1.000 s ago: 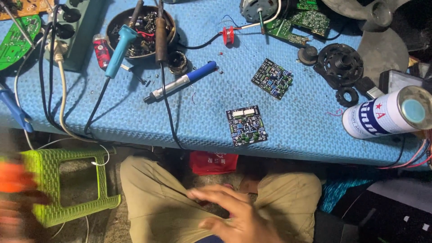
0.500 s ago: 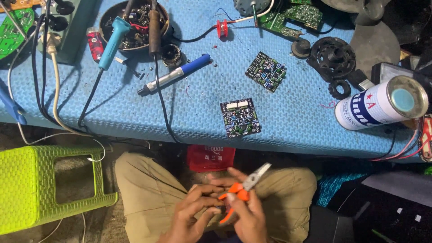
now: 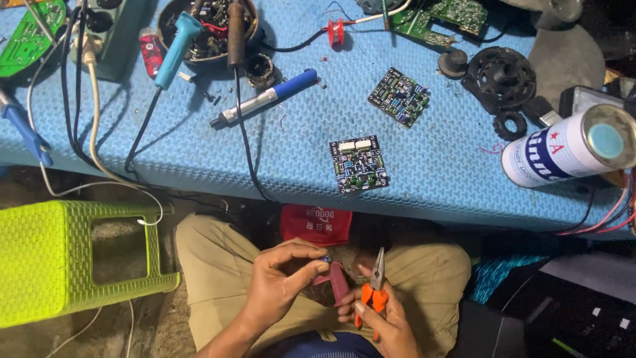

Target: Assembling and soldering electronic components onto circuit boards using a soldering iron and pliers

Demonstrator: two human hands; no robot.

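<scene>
Hands work low in the lap, below the blue foam mat (image 3: 199, 152) covering the bench. Left hand (image 3: 281, 278) is closed in a pinch, thumb & index tip holding a tiny blue component (image 3: 325, 259); too small to tell what kind. Right hand (image 3: 384, 318) is wrapped round orange-handled pliers (image 3: 375, 292), nose pointing up, tips just beside the component but apart from it. A dull red strip-like piece (image 3: 338, 282) sits between the two hands; can't tell which hand carries it.

On the mat, well apart from the hands: small black circuit board (image 3: 358, 164) near the front edge, a second dark board (image 3: 399, 96) farther back, tilted. Blue-tipped desoldering pump (image 3: 264, 99) lies diagonal to the left of them. Two soldering irons rest w/ tips in a round dish of parts (image 3: 209, 30): blue-handled iron (image 3: 175, 50) and brown-handled iron (image 3: 236, 33), cords trailing off the front edge. White spray can (image 3: 570, 149) lies on its side at right, base facing camera. Black plastic gear parts (image 3: 498, 76) behind it. Green PCB (image 3: 30, 36) at far left corner.

Lime green plastic stool (image 3: 66, 258) stands on the floor just left of the person's knee. Red cloth tag (image 3: 317, 224) hangs under the bench edge.
</scene>
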